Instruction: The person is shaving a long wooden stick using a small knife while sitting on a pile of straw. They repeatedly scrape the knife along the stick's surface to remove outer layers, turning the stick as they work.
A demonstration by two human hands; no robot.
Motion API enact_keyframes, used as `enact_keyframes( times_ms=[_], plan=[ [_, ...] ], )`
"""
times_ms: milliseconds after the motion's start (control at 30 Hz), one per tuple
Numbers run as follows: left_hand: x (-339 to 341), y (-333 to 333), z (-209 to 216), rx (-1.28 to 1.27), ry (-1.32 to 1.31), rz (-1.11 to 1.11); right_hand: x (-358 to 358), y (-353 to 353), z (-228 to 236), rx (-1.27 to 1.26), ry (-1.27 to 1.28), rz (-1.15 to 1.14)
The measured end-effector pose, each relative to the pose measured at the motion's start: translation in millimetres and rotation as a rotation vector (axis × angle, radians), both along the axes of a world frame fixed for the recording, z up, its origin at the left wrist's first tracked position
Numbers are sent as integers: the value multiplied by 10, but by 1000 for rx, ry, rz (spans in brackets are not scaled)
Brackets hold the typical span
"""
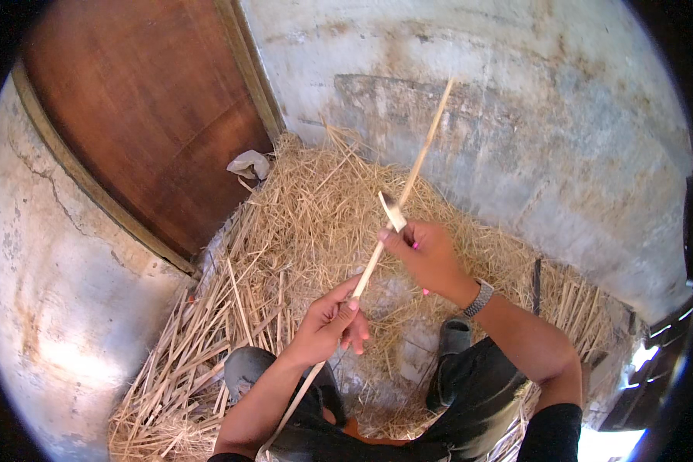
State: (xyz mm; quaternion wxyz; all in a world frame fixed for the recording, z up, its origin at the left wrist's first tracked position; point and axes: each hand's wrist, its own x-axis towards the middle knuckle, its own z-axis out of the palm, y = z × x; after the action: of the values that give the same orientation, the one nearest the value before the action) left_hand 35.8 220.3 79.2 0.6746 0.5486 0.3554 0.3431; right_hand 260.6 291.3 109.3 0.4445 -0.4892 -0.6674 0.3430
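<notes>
A long, pale bamboo strip (426, 146) runs slantwise from my lap up toward the far wall. Low on it, my left hand (327, 323) pinches the strip between thumb and fingers, the other fingers curled loosely. Farther up, my right hand (427, 258) is closed around a knife (393, 212), whose short blade, pale with a dark patch, lies against the strip. Bits of pink show between the fingers, seemingly the handle; most of it is hidden. A metal-band watch (479, 299) circles my right wrist. The strip's lower end bends past my left forearm.
Shavings (316, 196) heap over the floor in front of me. Loose split strips (200, 362) lie at the left. A brown door (146, 100) and a stained wall (531, 115) close off the far side. White plastic (249, 164) lies by the door. My sandaled foot (454, 336) stands below.
</notes>
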Motion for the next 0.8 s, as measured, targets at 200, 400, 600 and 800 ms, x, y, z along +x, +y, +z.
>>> enact_keyframes(
  times_ms=[200,400,600,800],
  plan=[
    [16,11,-35,19,28,119,-100,-83,-60,8,27,187],
    [-40,17,-18,42,58,67,-27,60,-125,3,81,118],
    [-18,-10,44,-23,80,65,220,296,-64,108,74,-117],
    [37,-72,56,1,114,116,393,395,59,353,-181,-319]
  ],
)
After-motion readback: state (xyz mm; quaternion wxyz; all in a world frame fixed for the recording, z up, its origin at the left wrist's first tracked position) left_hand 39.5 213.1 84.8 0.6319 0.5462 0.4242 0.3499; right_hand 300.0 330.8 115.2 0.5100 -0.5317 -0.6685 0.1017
